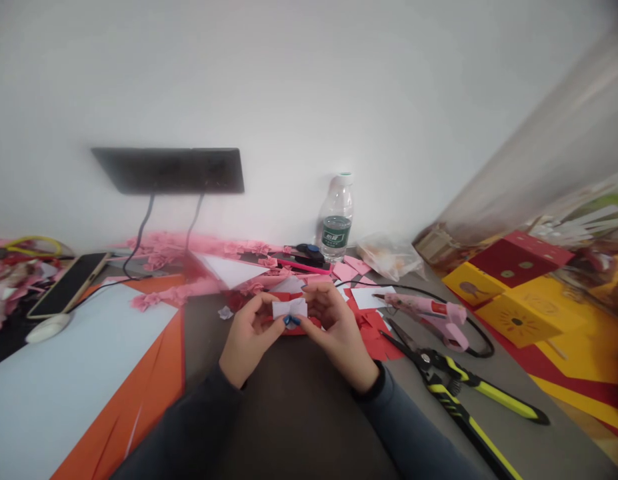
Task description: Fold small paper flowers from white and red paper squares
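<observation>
Between my two hands is a small folded piece of white paper (289,307). My left hand (256,328) pinches it from the left, and my right hand (337,331) pinches it from the right. The two thumbs, with blue nails, meet at its lower middle. Red paper (292,330) shows just behind and below it, partly hidden by my fingers. Beyond the hands lie red paper pieces (383,345) and a white paper piece (369,298). A crumpled white scrap (225,313) sits left of my left hand.
To the right lie a pink glue gun (429,310) and yellow-black shears (446,380). A water bottle (337,223) stands by the wall. Pink paper flowers (163,250) spread along the back. At left are a phone (69,283), a mouse (47,328) and large white (79,373) and orange sheets (153,373).
</observation>
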Tool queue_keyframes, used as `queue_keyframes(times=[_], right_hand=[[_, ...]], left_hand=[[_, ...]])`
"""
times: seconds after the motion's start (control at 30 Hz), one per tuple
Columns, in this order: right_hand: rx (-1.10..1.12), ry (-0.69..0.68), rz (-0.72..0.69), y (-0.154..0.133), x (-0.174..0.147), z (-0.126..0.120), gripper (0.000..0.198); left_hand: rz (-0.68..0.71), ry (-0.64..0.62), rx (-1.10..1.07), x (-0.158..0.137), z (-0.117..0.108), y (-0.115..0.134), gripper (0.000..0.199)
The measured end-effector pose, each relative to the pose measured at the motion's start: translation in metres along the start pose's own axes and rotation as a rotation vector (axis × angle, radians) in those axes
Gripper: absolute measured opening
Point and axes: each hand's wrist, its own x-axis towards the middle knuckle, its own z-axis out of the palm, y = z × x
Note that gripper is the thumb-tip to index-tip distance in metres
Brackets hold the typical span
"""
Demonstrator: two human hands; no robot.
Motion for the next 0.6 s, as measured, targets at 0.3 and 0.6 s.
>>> queue_keyframes(times=[0.3, 0.6], right_hand=[[0.016, -0.037, 0.144, -0.0021, 0.003, -0.0024, 0.029], [-0.051, -0.049, 0.083, -0.0066, 0.0, -0.0007, 0.024]], left_hand=[[-0.056, -0.001, -0.006, -0.0006, 0.0013, 0.0009, 0.021], [-0.139, -0.003, 0.007, -0.0012, -0.0019, -0.0012, 0.02]])
